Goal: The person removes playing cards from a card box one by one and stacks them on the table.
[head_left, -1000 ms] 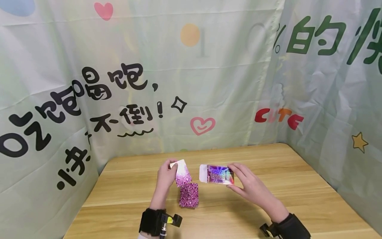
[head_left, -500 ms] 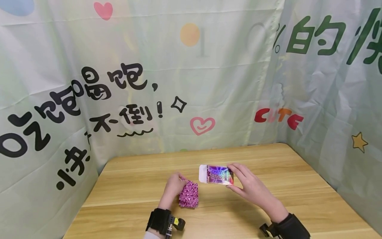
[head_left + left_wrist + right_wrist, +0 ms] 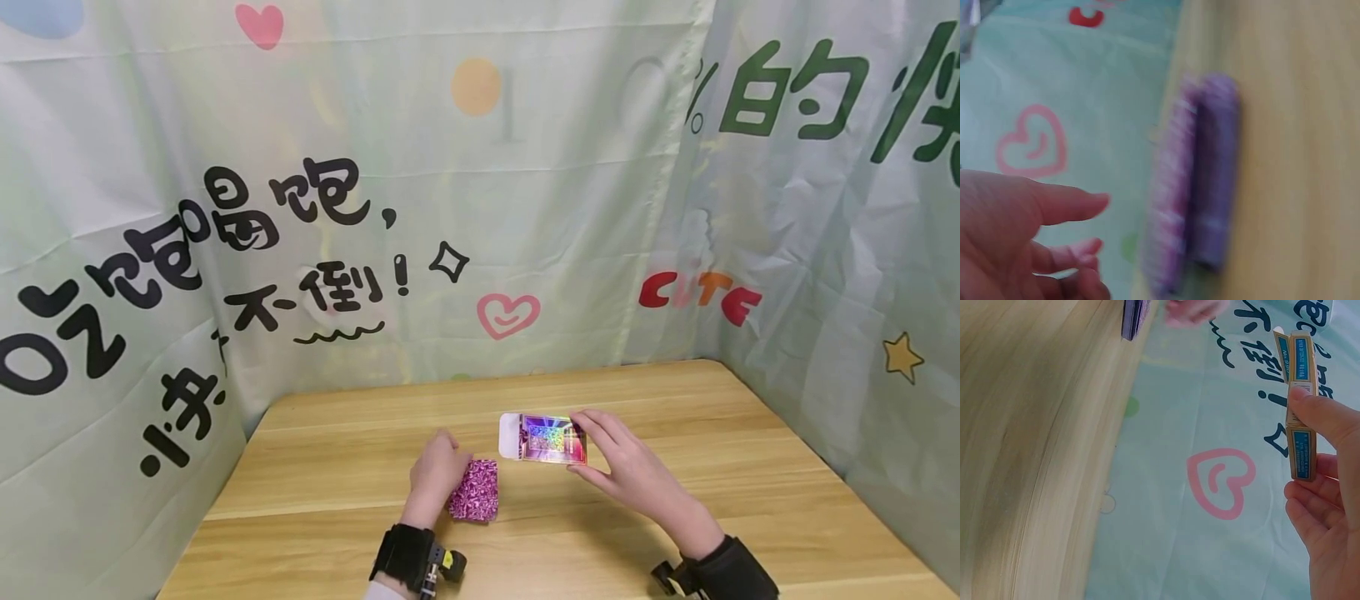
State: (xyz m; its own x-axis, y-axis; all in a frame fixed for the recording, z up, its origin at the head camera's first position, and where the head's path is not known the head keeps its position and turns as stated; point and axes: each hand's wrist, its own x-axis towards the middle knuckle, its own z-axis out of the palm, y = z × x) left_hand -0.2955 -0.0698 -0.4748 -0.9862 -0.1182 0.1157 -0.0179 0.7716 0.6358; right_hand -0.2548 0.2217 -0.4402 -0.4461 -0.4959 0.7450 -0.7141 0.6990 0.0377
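A deck of purple-pink patterned cards (image 3: 475,492) lies on the table near the middle. Just left of it is my left hand (image 3: 437,471), touching or close beside its edge in the head view. In the left wrist view the left hand's fingers (image 3: 1072,209) hold nothing and stand apart from the cards (image 3: 1175,187), which look blurred and split into two upright slabs there. My right hand (image 3: 630,462) grips a shiny card box (image 3: 551,439) by its right end, above the table. The box's white flap (image 3: 509,436) sticks out open on its left.
The wooden table (image 3: 337,458) reaches back to a printed cloth curtain (image 3: 420,100) that hangs behind and along both sides. Black camera bands sit on both wrists.
My left hand has brought a spread of cards down and right onto the deck and let them go, then eased slightly left. The right hand and box have hardly moved.
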